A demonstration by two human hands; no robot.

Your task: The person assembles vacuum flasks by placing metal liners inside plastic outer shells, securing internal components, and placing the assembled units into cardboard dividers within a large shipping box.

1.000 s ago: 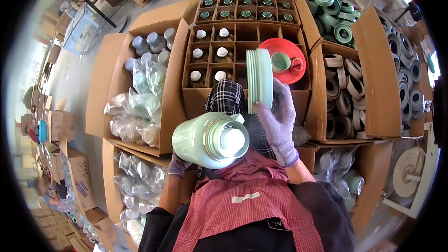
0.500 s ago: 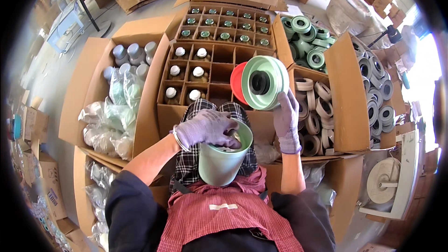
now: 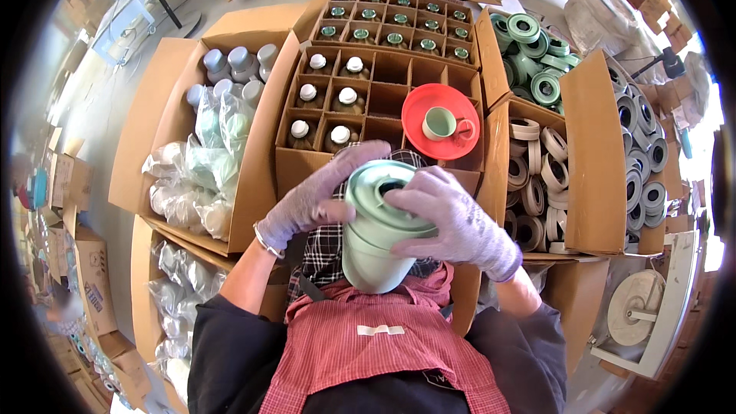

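A pale green plastic canister stands upright on my lap, with a round stepped green lid sitting on its top. My right hand, in a grey glove, grips the lid from the right, fingers over the raised collar and thumb low against the side. My left hand, also gloved, is open at the lid's left edge, thumb and fingers spread; whether it touches the lid I cannot tell. Beyond them a red plastic plate lies on the divided carton, bearing a small green cup and a red ring-shaped piece.
The divided carton holds white-capped bottles; green-topped bottles stand behind. At left, a carton holds grey bottles and bagged parts. At right are cartons of beige rings, green lids and grey rings.
The lid has moved from my raised right hand onto the canister. My left hand has come out of the canister to the lid's side. The plate and small cup now show fully.
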